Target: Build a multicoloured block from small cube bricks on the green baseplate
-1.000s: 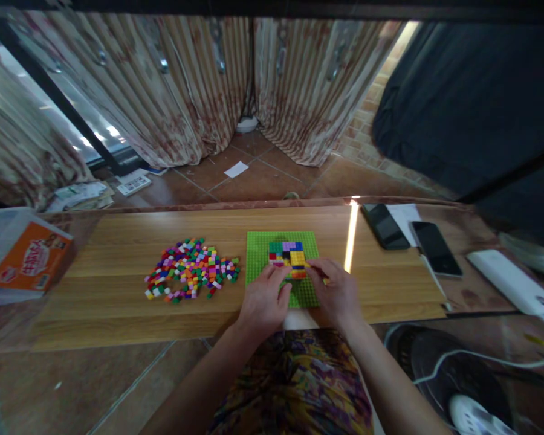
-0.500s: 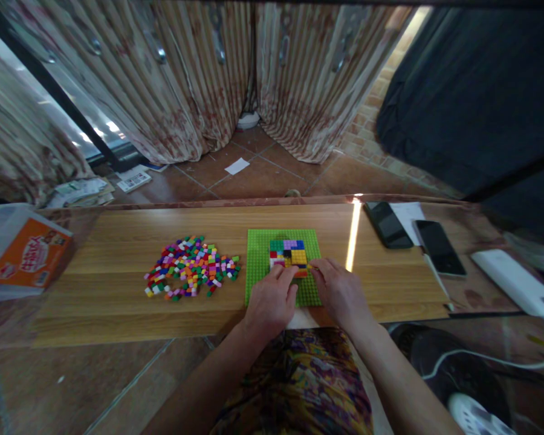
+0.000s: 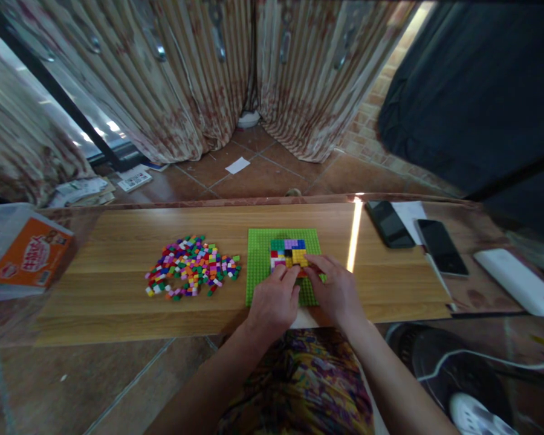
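Note:
A green studded baseplate (image 3: 260, 241) lies on the table, bearing a low patch of colourful toy bricks (image 3: 292, 244). Green, purple, blue, yellow, black, red and white pieces show in it. My left hand (image 3: 274, 302) rests over the plate's front part, its bent fingers gripping the near edge of the brick patch. From the right, my right hand (image 3: 335, 290) reaches in with closed fingers at the patch's right edge, by the yellow bricks. Its fingertips hide the small brick they press. An orange-red brick shows partly between the hands.
Loose toy bricks (image 3: 190, 266) form a pile left of the baseplate. A clear plastic box with an orange label (image 3: 31, 254) stands at the far left. Two dark phones (image 3: 390, 225), paper (image 3: 410, 212) and a white power-bank-like device (image 3: 512, 281) lie to the right.
My right hand has shifted slightly left, its fingertips now over the yellow bricks at the patch's right edge. My left hand stays almost in place.

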Demonstrator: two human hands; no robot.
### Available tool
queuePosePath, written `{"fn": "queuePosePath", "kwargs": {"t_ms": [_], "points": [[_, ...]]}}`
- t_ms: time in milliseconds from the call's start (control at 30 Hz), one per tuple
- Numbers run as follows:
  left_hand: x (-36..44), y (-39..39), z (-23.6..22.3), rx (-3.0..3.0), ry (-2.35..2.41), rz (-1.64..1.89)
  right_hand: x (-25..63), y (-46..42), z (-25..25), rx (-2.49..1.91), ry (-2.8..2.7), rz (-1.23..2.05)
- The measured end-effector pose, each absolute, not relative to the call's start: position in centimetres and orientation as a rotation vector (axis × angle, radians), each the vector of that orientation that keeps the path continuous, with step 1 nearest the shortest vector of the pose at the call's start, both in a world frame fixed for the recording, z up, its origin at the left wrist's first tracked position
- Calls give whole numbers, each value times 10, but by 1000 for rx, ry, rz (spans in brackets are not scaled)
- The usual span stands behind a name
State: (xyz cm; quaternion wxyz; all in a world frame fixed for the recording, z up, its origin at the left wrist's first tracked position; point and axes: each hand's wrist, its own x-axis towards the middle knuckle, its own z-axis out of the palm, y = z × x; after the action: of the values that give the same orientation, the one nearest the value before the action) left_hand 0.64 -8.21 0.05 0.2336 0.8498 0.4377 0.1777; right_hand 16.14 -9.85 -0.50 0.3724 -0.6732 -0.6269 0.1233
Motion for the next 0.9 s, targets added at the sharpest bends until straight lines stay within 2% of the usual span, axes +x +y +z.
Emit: {"fn": "queuePosePath", "kwargs": {"t_ms": [300, 900], "points": [[11, -83, 2, 2390, 1261, 429, 163, -96, -20, -1656, -1071, 756], [18, -85, 3, 2423, 1291, 318, 162, -88, -20, -1632, -852, 921]]}}
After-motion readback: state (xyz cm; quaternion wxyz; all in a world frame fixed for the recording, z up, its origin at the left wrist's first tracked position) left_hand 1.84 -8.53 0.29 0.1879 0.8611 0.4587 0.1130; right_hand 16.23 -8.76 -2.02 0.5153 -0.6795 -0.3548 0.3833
